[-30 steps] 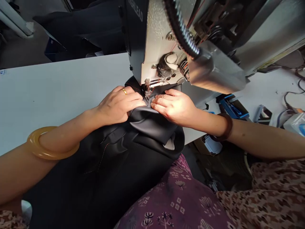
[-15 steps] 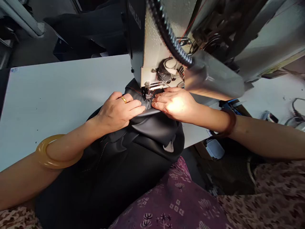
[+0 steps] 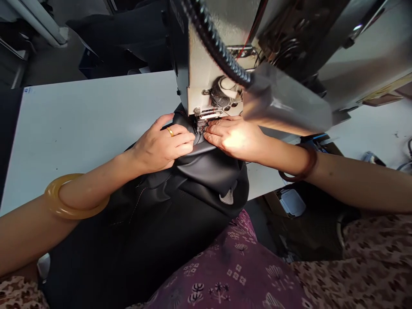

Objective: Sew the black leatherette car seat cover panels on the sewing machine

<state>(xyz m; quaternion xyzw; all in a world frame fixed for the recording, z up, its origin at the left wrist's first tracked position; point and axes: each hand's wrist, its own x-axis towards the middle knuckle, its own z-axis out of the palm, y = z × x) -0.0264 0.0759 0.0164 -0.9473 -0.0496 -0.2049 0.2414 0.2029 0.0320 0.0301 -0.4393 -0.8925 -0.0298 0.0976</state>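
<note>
Currently under the small metal presser foot (image 3: 201, 125): a large sheet of smooth, glossy black leather-like material (image 3: 207, 169), bunched in soft folds, its upper part on the flat white worktop (image 3: 80, 124) and the rest spilling past the near edge toward the person.
Left hand (image 3: 164, 146): fingers bent inward on the material just left of the foot, one digit lifted and pointing away; whether a fold is pinched cannot be told.
Right hand (image 3: 231, 136): fingers laid close together, pressing the material just right of the foot; the thumb is hidden, so any grip beneath cannot be told.
Sewing machine: a black and cream metal head (image 3: 207, 51) above both hands, with a ribbed black flexible hose (image 3: 230, 68) in front.
Material's details: pale stitching (image 3: 137, 201) on the left, a grey textured patch (image 3: 227, 196) by the lower right folds.
Jewellery: gold ring (image 3: 170, 131) and amber-yellow round bangle (image 3: 51, 193), left; dark brown bangle (image 3: 311, 163), right.
Worktop's far left corner: small blue-and-white sticker (image 3: 27, 90).
Below the near edge, right: pale flat plastic case (image 3: 292, 202).
</note>
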